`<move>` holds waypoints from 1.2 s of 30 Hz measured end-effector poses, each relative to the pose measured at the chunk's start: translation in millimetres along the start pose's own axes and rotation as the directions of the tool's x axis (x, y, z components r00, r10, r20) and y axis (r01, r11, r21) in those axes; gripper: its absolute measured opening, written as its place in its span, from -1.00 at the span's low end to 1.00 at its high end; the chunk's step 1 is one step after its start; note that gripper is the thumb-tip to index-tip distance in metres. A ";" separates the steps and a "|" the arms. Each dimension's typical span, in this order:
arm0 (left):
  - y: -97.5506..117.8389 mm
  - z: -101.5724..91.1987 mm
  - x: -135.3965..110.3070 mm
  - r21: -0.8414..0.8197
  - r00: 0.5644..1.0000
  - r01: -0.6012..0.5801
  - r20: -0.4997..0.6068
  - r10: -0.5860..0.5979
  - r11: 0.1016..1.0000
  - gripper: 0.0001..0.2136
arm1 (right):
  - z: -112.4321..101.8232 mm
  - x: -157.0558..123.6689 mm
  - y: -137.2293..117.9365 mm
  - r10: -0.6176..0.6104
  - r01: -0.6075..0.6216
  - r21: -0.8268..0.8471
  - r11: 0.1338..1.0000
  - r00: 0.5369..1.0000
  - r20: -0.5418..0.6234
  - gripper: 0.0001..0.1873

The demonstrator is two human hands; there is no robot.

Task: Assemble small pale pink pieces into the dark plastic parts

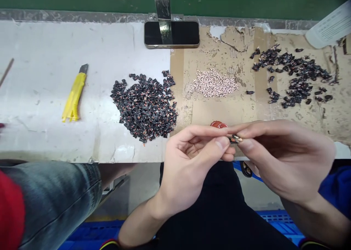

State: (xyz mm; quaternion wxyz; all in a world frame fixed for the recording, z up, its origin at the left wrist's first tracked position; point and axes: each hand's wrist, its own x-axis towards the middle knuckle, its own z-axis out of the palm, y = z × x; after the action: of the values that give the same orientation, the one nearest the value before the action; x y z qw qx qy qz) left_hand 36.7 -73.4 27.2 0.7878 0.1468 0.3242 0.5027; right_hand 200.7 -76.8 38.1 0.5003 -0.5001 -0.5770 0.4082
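Note:
In front of the table edge, my left hand (186, 173) and my right hand (290, 158) meet fingertip to fingertip. Between them is a small black part (233, 139) with orange and pale metallic bits. My left thumb and forefinger pinch its black end, while my right thumb and forefinger close on the pale end. Whether the right fingers hold a separate piece is too small to tell. Just behind the fingertips, red round pieces (218, 124) are partly hidden. Beyond lie a heap of similar black parts (148, 107) and a heap of tiny pinkish pieces (214, 83).
More black parts (297, 72) are scattered on the cardboard (219, 109) at right, near a translucent bottle (327, 27). A phone (171, 34) lies below a metal bracket (161, 3). A yellow utility knife (74, 96) lies left. Another person's denim-clad leg (60, 195) is beside me.

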 end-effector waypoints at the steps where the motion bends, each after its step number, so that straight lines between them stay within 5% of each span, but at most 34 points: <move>1: -0.3 2.1 -0.4 -0.014 1.000 0.002 0.001 -0.002 1.000 -0.90 | 0.7 1.1 -0.5 0.028 -0.028 0.046 0.999 1.000 -0.002 -0.67; 9: 0.6 5.8 -1.2 0.004 1.000 -0.004 0.003 0.004 1.000 -0.89 | -10.0 5.5 -2.9 0.191 -0.229 0.225 0.947 0.965 0.177 -0.79; 24: 6.7 10.5 -2.3 -0.023 0.999 0.041 -0.016 -0.041 0.999 -0.91 | -6.1 10.6 4.1 0.189 -0.223 0.210 0.952 0.967 0.170 -0.86; 31: 9.6 14.2 0.6 -0.218 0.980 0.187 -0.024 -0.197 0.958 -0.91 | 1.0 9.1 -0.2 0.062 -0.078 0.142 0.987 0.991 0.116 -0.80; 36: 4.5 13.0 3.3 -0.263 0.984 0.159 -0.032 -0.174 0.952 -0.92 | 9.3 10.9 -6.3 -0.034 0.035 -0.031 0.999 0.999 0.019 -0.73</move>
State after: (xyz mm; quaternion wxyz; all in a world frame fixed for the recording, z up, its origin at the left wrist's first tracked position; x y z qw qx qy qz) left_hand 43.0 -67.2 38.2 0.8307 0.0008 0.2881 0.4764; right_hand 190.5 -66.8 44.5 0.4939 -0.4941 -0.5966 0.3950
